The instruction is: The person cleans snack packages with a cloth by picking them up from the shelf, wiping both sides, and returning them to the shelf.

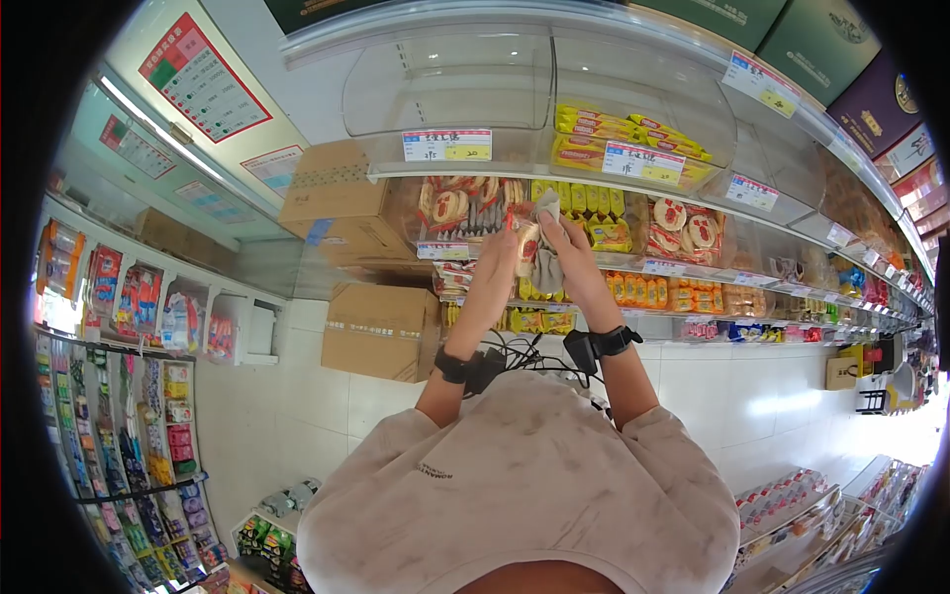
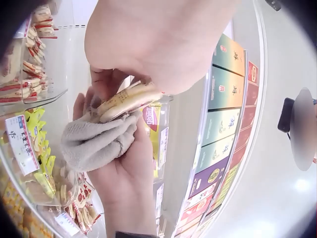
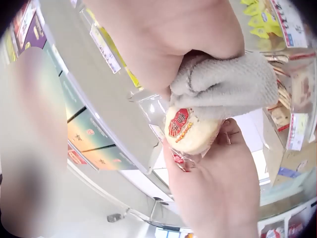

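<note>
In the head view my left hand (image 1: 497,265) holds a round, pale packaged cake (image 1: 527,253) with a red label. The right wrist view shows the cake (image 3: 190,131) in its clear wrapper against the fingers of my left hand (image 3: 215,173). My right hand (image 1: 576,259) grips a folded grey cloth (image 1: 547,223). That cloth (image 3: 233,84) touches the cake's face, below my right hand (image 3: 173,34). From the left wrist, the cake (image 2: 130,100) lies between my left hand (image 2: 153,44) above and the cloth (image 2: 96,141) in my right hand (image 2: 126,171).
Clear shelf bins (image 1: 643,208) of packaged snacks stand in front, with price tags (image 1: 643,161) along their edges. Yellow packets (image 1: 633,134) lie in an upper bin. Cardboard boxes (image 1: 381,332) are stacked at the left. More goods hang on a rack (image 1: 129,436) at far left.
</note>
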